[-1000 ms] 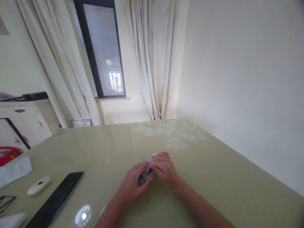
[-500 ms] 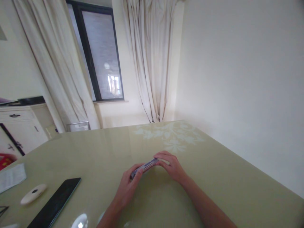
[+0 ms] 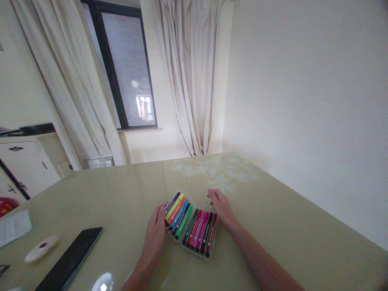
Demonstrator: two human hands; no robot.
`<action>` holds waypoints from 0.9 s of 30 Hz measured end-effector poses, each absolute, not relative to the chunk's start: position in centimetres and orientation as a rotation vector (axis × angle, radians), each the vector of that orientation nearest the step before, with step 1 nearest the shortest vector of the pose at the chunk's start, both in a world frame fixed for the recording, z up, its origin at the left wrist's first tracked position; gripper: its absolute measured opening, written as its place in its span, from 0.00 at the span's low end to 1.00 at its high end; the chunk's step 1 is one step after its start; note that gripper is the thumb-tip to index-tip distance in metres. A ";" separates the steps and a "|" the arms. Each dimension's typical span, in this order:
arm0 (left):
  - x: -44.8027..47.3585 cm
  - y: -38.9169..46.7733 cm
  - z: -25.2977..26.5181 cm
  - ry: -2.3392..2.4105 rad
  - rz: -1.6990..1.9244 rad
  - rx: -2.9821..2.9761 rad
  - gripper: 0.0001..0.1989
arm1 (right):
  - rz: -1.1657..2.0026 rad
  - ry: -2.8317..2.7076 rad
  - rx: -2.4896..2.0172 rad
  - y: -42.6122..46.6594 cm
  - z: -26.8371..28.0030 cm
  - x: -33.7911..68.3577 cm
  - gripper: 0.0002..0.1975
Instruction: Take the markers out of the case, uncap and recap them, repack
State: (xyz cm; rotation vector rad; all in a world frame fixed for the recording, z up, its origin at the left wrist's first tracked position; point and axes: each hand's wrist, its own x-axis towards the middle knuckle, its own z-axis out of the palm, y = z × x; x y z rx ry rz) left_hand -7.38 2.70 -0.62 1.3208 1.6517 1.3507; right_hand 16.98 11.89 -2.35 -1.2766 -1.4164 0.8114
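Observation:
A clear plastic marker case (image 3: pixel 197 251) lies spread open on the table, its two halves angled to each other like a book. Several markers (image 3: pixel 178 214) in yellow, orange, blue and green fill the left half. Dark green, red, pink, black and dark red markers (image 3: pixel 201 232) line the right half. My left hand (image 3: pixel 156 226) grips the outer left edge of the case, its fingertips partly hidden behind it. Just beyond the right half's upper corner is my right hand (image 3: pixel 222 206), fingers curled in with nothing visible in them.
A black tablet-like slab (image 3: pixel 71 258) lies on the greenish table (image 3: pixel 121 202) at left, beside a white oval object (image 3: pixel 41 249) and a pale sheet (image 3: pixel 15 227). A shiny white rounded object (image 3: pixel 103 281) is at the near edge. A wall (image 3: pixel 303 121) borders the right side.
The case was held closed and edge-on between both hands; now it is unfolded with its markers showing. My right hand has come off its end, and the case has moved nearer.

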 end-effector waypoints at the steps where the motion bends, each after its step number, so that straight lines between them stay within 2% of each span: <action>1: -7.9 2.9 -0.9 1.755 1.318 1.406 0.27 | 0.807 -1.389 -1.313 12.1 -2.3 17.3 0.21; 5: -8.5 2.8 -1.6 1.924 1.094 1.883 0.22 | 0.715 -1.407 -1.355 12.2 -1.3 18.1 0.15; 9: -6.2 1.1 -0.8 1.790 0.853 2.130 0.20 | 0.685 -1.694 -1.294 10.5 0.4 17.5 0.13; 12: -4.3 -0.4 -0.3 1.666 0.800 2.282 0.21 | 0.638 -2.011 -1.289 8.9 1.1 16.2 0.13; 13: -3.8 -0.8 -0.4 1.587 0.776 2.350 0.23 | 0.608 -2.100 -1.300 8.4 1.2 15.7 0.13; 17: -2.9 -1.6 -1.3 1.289 0.569 2.526 0.41 | 0.473 -2.260 -1.330 7.2 1.0 13.9 0.13; 23: -2.3 -1.3 -1.7 1.349 0.486 2.521 0.40 | 0.268 -2.387 -1.370 6.4 0.5 12.8 0.14; 27: -1.9 -1.0 -2.4 1.372 0.549 2.521 0.44 | 0.332 -2.358 -1.330 6.8 0.2 12.9 0.14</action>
